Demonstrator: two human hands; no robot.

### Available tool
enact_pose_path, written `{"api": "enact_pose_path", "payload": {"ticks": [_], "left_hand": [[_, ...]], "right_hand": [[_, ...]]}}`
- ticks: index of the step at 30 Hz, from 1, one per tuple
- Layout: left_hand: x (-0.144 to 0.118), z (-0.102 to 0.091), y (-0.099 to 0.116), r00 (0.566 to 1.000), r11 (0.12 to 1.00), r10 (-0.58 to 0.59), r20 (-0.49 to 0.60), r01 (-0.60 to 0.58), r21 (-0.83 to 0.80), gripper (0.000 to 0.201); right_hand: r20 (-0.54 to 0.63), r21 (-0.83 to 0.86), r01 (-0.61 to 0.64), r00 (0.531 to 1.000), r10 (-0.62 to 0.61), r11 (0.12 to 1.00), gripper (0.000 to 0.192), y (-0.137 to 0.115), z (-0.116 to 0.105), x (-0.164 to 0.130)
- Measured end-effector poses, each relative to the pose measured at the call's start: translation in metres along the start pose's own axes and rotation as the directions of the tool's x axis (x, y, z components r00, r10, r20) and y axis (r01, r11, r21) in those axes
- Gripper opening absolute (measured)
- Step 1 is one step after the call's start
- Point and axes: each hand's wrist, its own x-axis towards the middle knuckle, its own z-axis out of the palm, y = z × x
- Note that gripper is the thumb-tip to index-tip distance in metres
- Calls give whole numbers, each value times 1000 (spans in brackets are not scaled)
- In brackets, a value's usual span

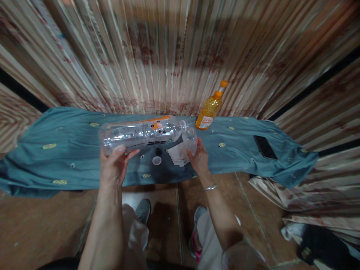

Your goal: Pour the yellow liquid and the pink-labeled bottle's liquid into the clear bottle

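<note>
1. Two bare arms reach out from the bottom, over a brown tiled floor (pixel 42 225) and grey shoes (pixel 143 210).
2. Behind everything hangs a striped curtain (pixel 174 48).
3. Below it lies a long blue cloth (pixel 56 150) with little yellow spots.
4. A big clear bottle (pixel 140 133) lies on its side in the air, above the cloth.
5. Its bottom end sits in the left hand (pixel 114 165), with the fingers wrapped under it and the thumb up.
6. The right hand (pixel 199 159) holds a small clear cup (pixel 189 140) at the bottle's mouth.
7. An orange bottle (pixel 209 108) stands at the back.
8. A black phone (pixel 264 147) lies to the right.
9. Some white paper (pixel 177 154) lies under the cup.
10. A tiny white cap (pixel 156 160) rests near it.
</note>
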Motion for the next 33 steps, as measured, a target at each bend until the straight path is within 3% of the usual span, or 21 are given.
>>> {"api": "enact_pose_path", "payload": {"ticks": [11,33], "left_hand": [[0,3,1,999,1000,-20,-32,20,-11,59],[-1,0,1,1000,998,2,20,-3,65,49]], "right_hand": [[1,-2,15,1000,-15,1000,68,0,0,0],[4,4,-7,1000,7,1000,68,0,0,0]]}}
